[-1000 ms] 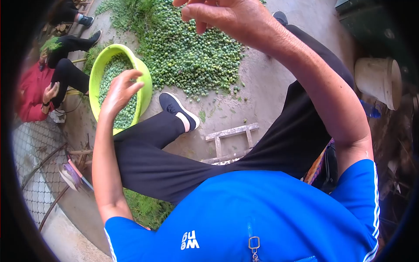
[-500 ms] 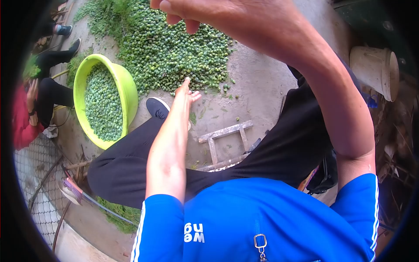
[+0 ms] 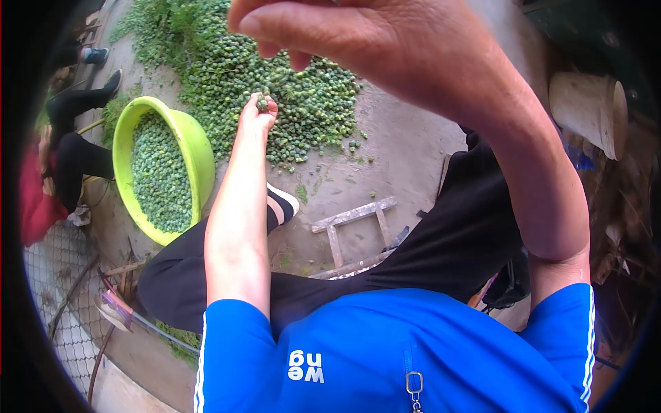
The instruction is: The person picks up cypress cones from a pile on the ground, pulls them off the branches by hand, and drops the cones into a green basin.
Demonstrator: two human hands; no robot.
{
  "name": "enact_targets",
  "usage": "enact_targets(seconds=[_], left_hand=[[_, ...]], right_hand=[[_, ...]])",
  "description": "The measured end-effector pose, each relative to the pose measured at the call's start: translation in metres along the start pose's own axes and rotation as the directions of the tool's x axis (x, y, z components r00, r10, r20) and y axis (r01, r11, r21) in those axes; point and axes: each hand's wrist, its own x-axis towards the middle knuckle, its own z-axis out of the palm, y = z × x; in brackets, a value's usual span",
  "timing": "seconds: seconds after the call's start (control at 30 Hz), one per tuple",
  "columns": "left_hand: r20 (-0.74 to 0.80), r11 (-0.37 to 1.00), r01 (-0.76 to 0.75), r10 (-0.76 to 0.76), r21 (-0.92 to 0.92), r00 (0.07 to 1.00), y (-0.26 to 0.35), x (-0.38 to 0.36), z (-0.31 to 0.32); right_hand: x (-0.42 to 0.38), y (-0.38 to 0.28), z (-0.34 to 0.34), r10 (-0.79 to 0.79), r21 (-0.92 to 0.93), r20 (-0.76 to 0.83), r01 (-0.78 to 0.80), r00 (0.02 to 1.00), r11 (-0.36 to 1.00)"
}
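My left hand [image 3: 260,111] is closed on a few small green fruits [image 3: 262,103], over the front of a wide heap of the same green fruits [image 3: 303,103] on the ground. My right hand [image 3: 323,31] is raised close to the camera at the top, partly cut off by the frame edge. Its thumb and fingers are bent together; what they hold, if anything, is out of sight. Left of my left arm, a tilted yellow-green basin [image 3: 201,155] holds many green fruits.
Feathery green sprigs [image 3: 182,34] lie on the heap's left part. A small wooden frame [image 3: 354,213] is between my legs. At the right lies a whitish bucket [image 3: 585,110]. Another person [image 3: 41,189] in red sits at the left, near wire mesh [image 3: 65,275].
My left hand has moved left and slightly up, from open fingers at the heap's edge to closed around fruits. My right hand appears lower and slightly left. My left foot has shifted right.
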Motion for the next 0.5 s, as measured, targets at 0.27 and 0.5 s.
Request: enact_targets(seconds=[0.27,0.5], left_hand=[[0.593,0.984,-0.12,0.019,0.132,0.805,0.058,-0.165,0.054],[0.703,0.861,-0.505,0.392,-0.055,0.593,0.029,-0.336,0.114]], right_hand=[[0.03,0.029,0.02,0.546,0.503,0.137,-0.533,0.826,0.68],[0.03,0.038,0.097,0.773,0.955,0.166,-0.296,0.613,0.03]])
